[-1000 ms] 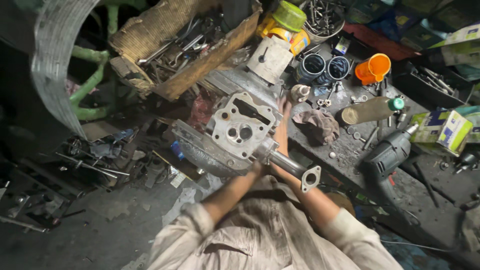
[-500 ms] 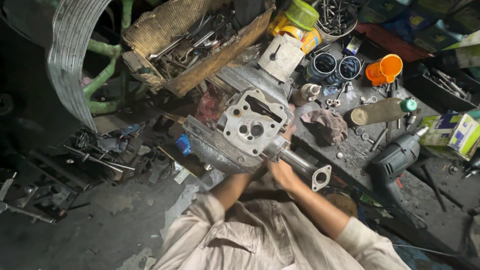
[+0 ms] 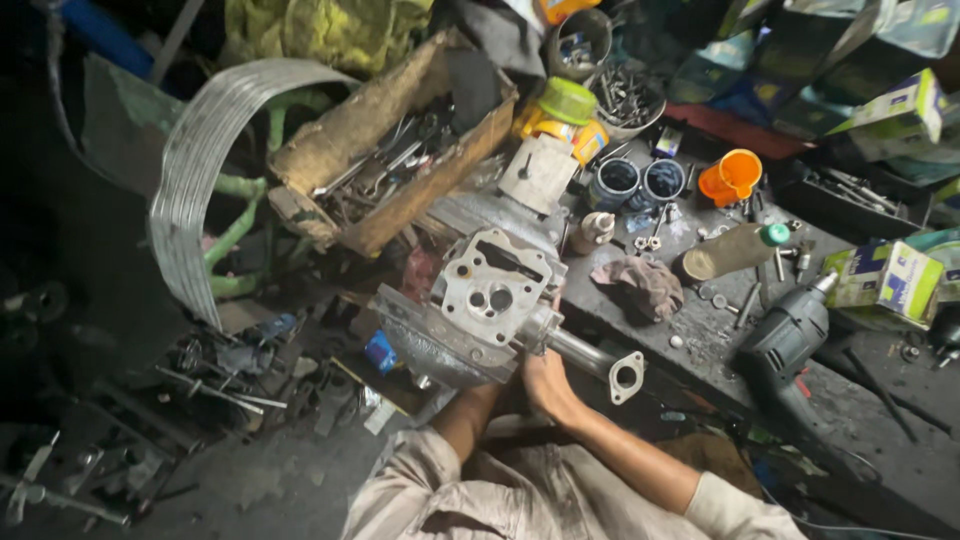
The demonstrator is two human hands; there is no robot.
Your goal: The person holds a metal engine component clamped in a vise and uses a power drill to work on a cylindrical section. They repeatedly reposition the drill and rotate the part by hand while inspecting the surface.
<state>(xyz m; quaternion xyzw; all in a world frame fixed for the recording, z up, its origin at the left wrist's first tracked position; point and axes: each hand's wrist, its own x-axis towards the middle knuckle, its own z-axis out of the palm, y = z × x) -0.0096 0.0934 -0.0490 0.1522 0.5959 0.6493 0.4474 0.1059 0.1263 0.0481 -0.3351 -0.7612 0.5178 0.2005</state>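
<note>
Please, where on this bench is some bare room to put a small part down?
A bare strip of bench lies between the rag, the drill and the pipe flange. Another lies right of the drill. Crowded: around the cans and orange funnel, and the wooden tool box.

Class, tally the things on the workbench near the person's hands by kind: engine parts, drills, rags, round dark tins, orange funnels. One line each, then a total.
Engine block, right hand on it: 1
Power drill: 1
Rag: 1
Round dark tins: 2
Orange funnel: 1
Total: 6
</note>
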